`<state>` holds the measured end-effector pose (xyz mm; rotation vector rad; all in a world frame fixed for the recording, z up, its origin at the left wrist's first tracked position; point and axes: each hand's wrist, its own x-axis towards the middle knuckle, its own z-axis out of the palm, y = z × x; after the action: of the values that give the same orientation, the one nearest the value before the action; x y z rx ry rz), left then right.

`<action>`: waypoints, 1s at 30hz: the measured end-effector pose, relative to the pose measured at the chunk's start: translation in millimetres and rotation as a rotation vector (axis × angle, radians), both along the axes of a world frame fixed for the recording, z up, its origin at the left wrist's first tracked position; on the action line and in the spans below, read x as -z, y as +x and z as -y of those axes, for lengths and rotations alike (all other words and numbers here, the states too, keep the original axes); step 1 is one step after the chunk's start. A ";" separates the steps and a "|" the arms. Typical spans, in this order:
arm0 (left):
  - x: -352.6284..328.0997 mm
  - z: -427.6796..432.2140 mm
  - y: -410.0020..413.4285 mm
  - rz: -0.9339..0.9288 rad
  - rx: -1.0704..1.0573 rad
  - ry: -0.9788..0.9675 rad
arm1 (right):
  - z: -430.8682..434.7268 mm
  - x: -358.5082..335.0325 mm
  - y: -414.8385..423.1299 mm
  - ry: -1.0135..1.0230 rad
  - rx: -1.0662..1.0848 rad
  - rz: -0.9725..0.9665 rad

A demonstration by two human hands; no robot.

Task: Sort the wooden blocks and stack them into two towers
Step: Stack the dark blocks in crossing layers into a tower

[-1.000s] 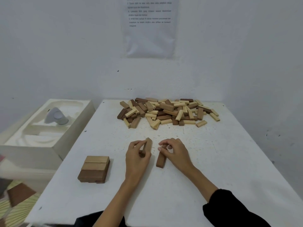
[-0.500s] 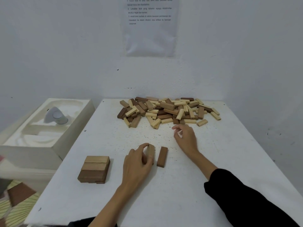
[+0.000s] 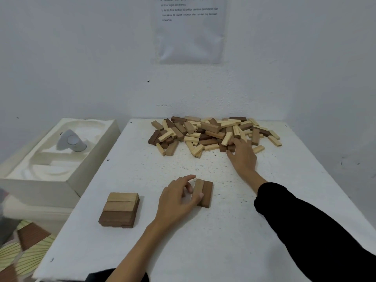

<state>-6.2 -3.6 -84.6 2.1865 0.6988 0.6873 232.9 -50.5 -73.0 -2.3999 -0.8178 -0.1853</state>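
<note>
The right hand point(image 3: 243, 155) has gone from just past the two near blocks up to the far pile point(image 3: 211, 132). The left hand point(image 3: 177, 200) has pushed its lighter block point(image 3: 199, 187) up against the dark block point(image 3: 207, 193). Now the two lie flat and touch, side by side.

The white table point(image 3: 223, 241) holds it all. At its far end is the pile, a big jumble of pale, mid-brown and dark blocks that are not sorted yet. To the left, off the table, sits a white box point(image 3: 40, 190). On the near left of the table is a small stack point(image 3: 120, 208) of brown blocks, only a couple of rows high. It looks like the start of the first tower. The two touching blocks lie in the middle, well apart from that stack. I think they are the bottom row of a second tower.

The left hand holds the lighter block. Its thumb is at the near end and its curled fingers are along the left side, with the first finger lifted. The right hand is at the pile's near edge with its fingertips among the dark blocks. I cannot tell if it has hold of one yet.

So the job is near its start. The step now is to find a third brown block. Next, the right hand needs to pull one out without knocking the jumble around. Then it should lay the block flat, tight beside the dark block, while the left hand keeps the row from sliding.
</note>
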 end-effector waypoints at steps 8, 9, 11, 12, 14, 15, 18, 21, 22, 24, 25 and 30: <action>0.0 -2.3 1.5 -0.031 0.015 0.045 | 10.4 -2.7 4.1 0.390 0.074 -0.158; 0.4 -2.8 1.5 -0.044 0.018 0.069 | 12.5 -4.8 4.0 0.453 0.080 -0.165; 1.5 -3.9 1.4 -0.054 0.017 0.092 | 17.9 -9.5 1.5 0.551 0.085 -0.159; 1.9 -4.2 1.3 -0.056 0.017 0.096 | 20.8 -11.0 0.2 0.599 0.083 -0.160; 2.5 -4.3 0.7 -0.057 0.026 0.120 | 28.0 -14.8 -3.9 0.700 0.075 -0.181; 2.5 -4.1 0.8 -0.061 0.032 0.138 | 32.4 -17.7 -7.2 0.745 0.063 -0.193; 1.8 -2.2 -0.2 -0.045 0.079 0.150 | 48.3 -29.2 -21.4 0.825 0.012 -0.237; 0.7 -1.0 -1.3 -0.068 0.182 0.165 | 63.6 -38.0 -36.6 0.710 -0.065 -0.376; 0.4 -0.9 -0.9 -0.096 0.202 0.180 | 66.9 -38.4 -41.3 0.630 -0.116 -0.455; 1.3 -1.4 0.2 -0.148 0.209 0.214 | 70.0 -36.5 -52.0 0.436 -0.220 -0.587; 2.0 -1.7 1.0 -0.164 0.206 0.226 | 70.1 -34.4 -57.7 0.353 -0.260 -0.612; 1.8 -1.0 -0.2 -0.148 0.189 0.205 | 66.2 -20.4 -82.2 0.195 -0.370 -0.577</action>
<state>-6.4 -2.7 -86.4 2.4741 0.5040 0.5221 150.7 -116.6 -52.6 -1.9213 -0.8885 0.5255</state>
